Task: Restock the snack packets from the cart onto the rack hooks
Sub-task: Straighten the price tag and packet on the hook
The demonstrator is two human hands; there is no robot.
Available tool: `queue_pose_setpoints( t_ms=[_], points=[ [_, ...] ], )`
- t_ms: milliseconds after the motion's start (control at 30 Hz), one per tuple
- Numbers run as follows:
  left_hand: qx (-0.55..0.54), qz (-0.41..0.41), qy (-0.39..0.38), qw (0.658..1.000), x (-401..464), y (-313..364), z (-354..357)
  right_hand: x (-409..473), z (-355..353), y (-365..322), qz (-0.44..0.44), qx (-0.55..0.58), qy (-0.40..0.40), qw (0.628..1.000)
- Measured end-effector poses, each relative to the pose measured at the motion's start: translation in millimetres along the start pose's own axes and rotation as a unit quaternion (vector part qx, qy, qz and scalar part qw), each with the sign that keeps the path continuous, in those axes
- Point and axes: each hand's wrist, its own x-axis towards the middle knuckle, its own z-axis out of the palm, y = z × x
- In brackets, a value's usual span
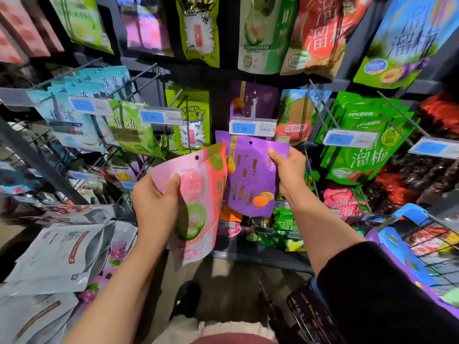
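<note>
Grey and white packets (57,254): lying stacked at the lower left edge of the rack, below the wire hooks.

Pale blue packets (72,120): hung in a row on a hook at the rack's left side, a price tag (90,105) fixed at the hook's end.

Light green packet (133,130): hung just right of the blue ones, behind a second tag.

Left hand (155,207): a pink packet (198,202) is held by its left edge, the thumb laid across the front and the fingers curled behind. The packet is tilted, its punched hole uppermost, in front of the rack's middle section and free of any hook.

Purple packet (250,175): gripped at its upper right corner by the right hand (289,170), thumb on the front. It is held upright just beneath a centre price tag (252,127), its left edge overlapped by the pink packet. Whether its hole is on a hook cannot be told.

Dark green packets (360,135): hung on the rack's right side.

Cart (432,244): a wire basket with a blue rim at the lower right, with packets inside.
</note>
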Motion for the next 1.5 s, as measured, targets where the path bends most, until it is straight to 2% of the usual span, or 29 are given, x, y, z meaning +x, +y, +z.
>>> queue_pose_setpoints(
  t_ms=[433,1000,1133,1233,1333,1367,1500],
  points=[
    [0.027,0.024,-0.011,0.999,0.7,-3.9,8.8,11.9,3.7,6.8,0.000,-0.011,-0.022,1.000],
    [0.014,-0.003,-0.045,0.999,9.0,-6.7,23.7,51.8,20.8,11.7,-0.036,-0.051,0.052,0.997],
    [0.031,0.000,-0.050,0.998,11.6,-6.5,27.9,76.5,27.0,19.8,-0.029,-0.113,0.086,0.989],
    [0.006,0.000,-0.079,0.997,14.6,0.5,30.4,87.2,24.0,19.4,0.001,-0.162,0.075,0.984],
    [-0.022,0.005,-0.097,0.995,17.5,5.2,35.2,86.4,14.2,17.0,0.014,-0.269,0.067,0.961],
    [-0.026,0.010,-0.101,0.995,18.9,6.4,37.2,86.4,12.3,19.6,0.029,-0.273,0.069,0.959],
    [-0.035,0.018,-0.109,0.993,26.0,13.1,43.4,82.5,18.6,16.3,0.092,-0.152,0.048,0.983]
  ],
)
